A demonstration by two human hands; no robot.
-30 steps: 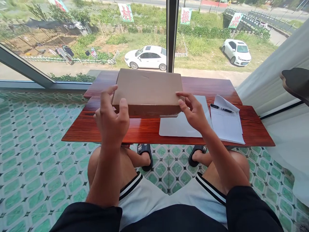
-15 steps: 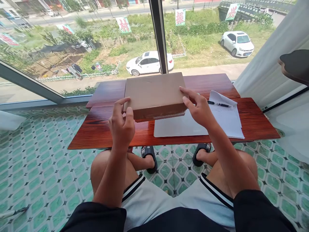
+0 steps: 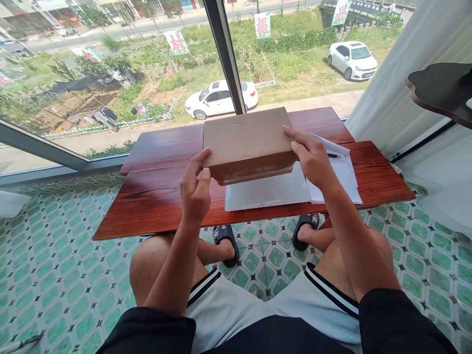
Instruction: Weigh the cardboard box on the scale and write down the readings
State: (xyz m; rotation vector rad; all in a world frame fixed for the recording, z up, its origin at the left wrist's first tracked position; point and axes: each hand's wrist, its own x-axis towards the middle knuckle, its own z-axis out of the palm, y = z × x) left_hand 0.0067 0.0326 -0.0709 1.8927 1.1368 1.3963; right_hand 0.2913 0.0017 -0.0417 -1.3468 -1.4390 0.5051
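Observation:
A brown cardboard box [image 3: 250,135] is held up above the table, its front side tipped toward me with clear tape along the lower edge. My left hand [image 3: 196,189] grips its left end near the front corner, thumb and fingers on the edge. At the opposite end, my right hand [image 3: 309,155] has its fingers on the top edge and its thumb at the front corner. Below the box lies a flat silver laptop-like slab [image 3: 267,191], partly covered from view. Sheets of paper [image 3: 334,179] lie right of it, with a black pen [image 3: 334,156] on them, partly behind my right hand.
The reddish wooden table [image 3: 147,201] spans the area before my knees. Behind it stands a large window with a dark frame post [image 3: 224,54]. A dark wavy-edged shelf [image 3: 440,91] juts in at right beside a white curtain [image 3: 383,73]. Green tiled floor [image 3: 73,275] lies below.
The box and both hands have shifted slightly right relative to the table, and more of the box's taped front side shows. The whole view has turned a little.

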